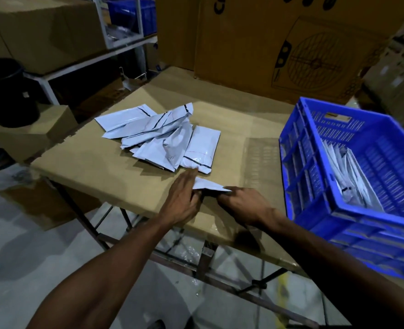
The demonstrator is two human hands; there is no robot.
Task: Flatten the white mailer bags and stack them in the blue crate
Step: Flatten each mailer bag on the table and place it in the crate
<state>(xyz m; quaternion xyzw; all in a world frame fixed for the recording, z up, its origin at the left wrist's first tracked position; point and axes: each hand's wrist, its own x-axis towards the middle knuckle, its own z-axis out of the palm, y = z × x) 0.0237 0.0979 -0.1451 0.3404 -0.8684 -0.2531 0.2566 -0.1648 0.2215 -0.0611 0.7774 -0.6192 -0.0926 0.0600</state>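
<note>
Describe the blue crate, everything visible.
The blue crate is moulded plastic with slotted, ribbed walls and a handle cutout in its far wall. It sits at the right end of the cardboard-covered table, tilted in this view. Several white mailer bags lie inside. Neither hand touches it.
</note>
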